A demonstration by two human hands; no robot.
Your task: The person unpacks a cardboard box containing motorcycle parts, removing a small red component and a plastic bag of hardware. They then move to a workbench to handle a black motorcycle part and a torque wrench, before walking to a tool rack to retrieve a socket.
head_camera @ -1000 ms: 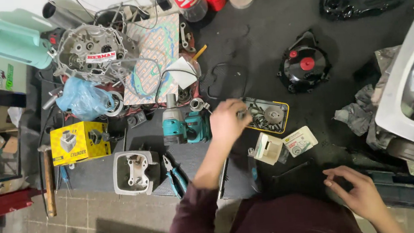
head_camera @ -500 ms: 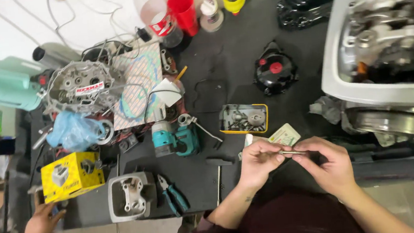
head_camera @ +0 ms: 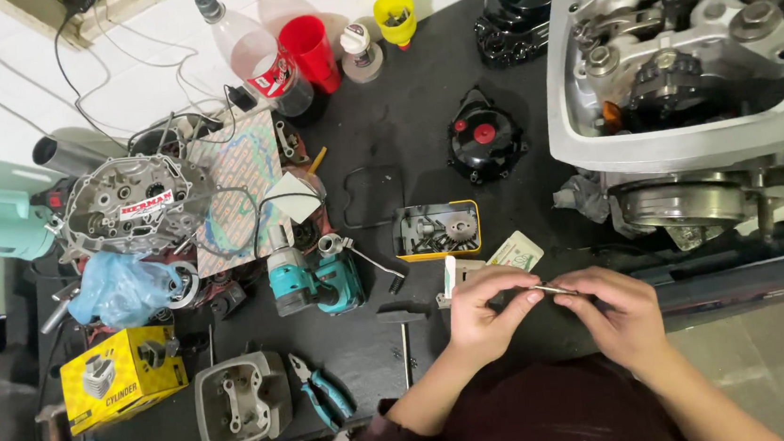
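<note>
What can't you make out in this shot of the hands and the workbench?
Head view only.
- Thin metal part pinched between left hand and right hand: too small to identify, its ends covered by the fingers.
- Contents of the yellow-rimmed tray: small, jumbled.
- Engine head: cut off by the right edge.
- Blue plastic bag: contents hidden.

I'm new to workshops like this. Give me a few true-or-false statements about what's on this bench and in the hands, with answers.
1. Both hands, left hand and right hand, pinch a thin metal pin. True.
2. The pliers have red handles. False: they are teal.
3. The yellow tray holds small metal parts. True.
4. The red cup lies beside the yellow box. False: it stands at the far edge by the plastic bottle.
</note>
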